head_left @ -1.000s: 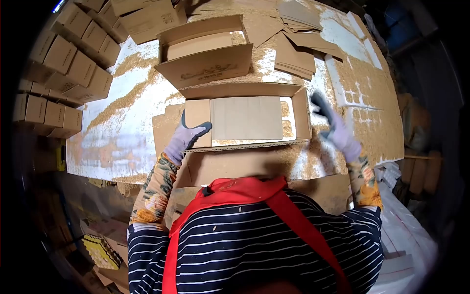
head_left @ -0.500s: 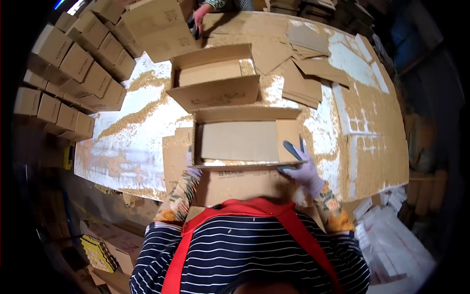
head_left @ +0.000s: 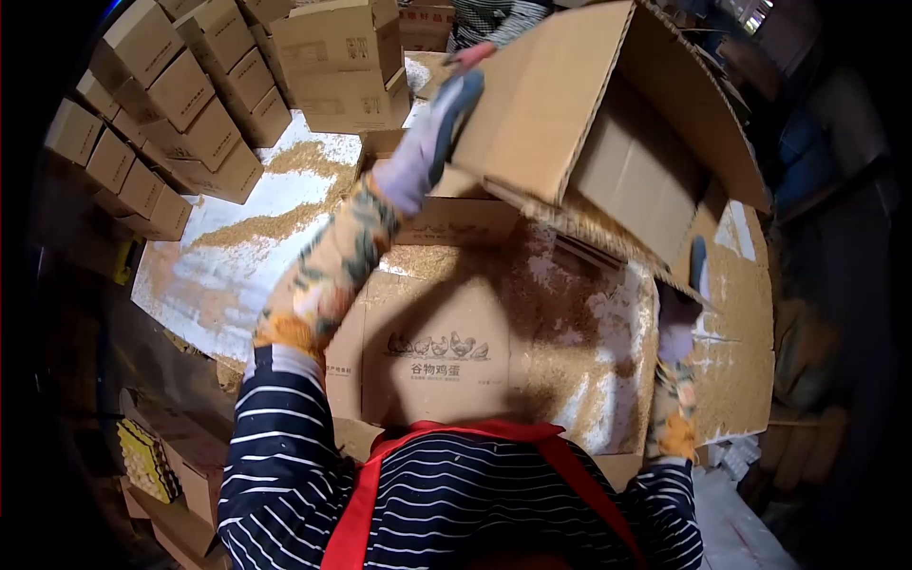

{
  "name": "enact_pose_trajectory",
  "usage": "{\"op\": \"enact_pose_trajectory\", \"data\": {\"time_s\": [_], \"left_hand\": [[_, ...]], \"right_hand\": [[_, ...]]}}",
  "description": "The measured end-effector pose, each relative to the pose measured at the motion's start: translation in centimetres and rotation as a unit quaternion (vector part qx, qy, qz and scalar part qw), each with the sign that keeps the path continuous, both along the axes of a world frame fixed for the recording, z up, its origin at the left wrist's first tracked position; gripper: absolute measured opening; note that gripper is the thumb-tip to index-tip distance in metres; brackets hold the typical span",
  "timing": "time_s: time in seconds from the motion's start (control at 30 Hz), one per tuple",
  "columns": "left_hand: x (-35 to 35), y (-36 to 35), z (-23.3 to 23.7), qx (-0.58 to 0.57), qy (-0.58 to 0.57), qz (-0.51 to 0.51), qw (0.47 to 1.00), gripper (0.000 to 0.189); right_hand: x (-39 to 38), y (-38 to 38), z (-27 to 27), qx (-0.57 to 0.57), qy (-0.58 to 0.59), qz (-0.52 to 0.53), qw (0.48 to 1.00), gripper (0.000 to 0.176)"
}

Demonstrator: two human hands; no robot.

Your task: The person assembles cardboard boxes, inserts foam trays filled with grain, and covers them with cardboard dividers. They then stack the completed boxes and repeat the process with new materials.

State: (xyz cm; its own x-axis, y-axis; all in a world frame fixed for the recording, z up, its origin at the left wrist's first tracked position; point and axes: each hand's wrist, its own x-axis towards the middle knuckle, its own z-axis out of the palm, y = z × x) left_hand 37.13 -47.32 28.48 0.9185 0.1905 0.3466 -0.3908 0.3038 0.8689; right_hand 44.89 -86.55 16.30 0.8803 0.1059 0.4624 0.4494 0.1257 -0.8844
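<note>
An open cardboard box is raised off the table and tilted, its opening towards the right. My left hand, in a lilac and dark glove, grips its left side. Its lower right corner is in my right hand, with a thumb or finger showing beside the cardboard. Below lies a flat printed carton with hens and Chinese lettering, close to my body. Another open box stands behind it, partly hidden by my left arm and the raised box.
Closed cartons are stacked at the left, and more boxes stand at the back. Sawdust-like bits cover parts of the white table. A co-worker's red-gloved hand is at the far side. A yellow egg tray sits lower left.
The box in my hands has gone from resting on the table to raised and tipped, up and to the right. The printed carton beneath is uncovered. The box at the back was moved left.
</note>
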Motion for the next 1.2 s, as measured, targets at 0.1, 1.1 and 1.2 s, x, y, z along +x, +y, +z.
{"op": "enact_pose_trajectory", "data": {"time_s": [0.1,1.1,1.2], "left_hand": [[5.3,7.7,-1.7,0.141,-0.050,0.144,0.978,0.055],[-10.4,14.2,-23.3,0.458,0.419,0.421,0.662,0.093],[-16.3,12.8,-24.2,0.432,0.336,0.278,0.789,0.104]], "right_hand": [[2.3,7.3,-1.4,0.010,-0.090,-0.029,0.995,0.059],[2.1,24.1,5.1,-0.337,-0.007,0.140,0.931,0.060],[2.7,23.1,2.3,-0.183,-0.006,0.160,0.970,0.096]]}}
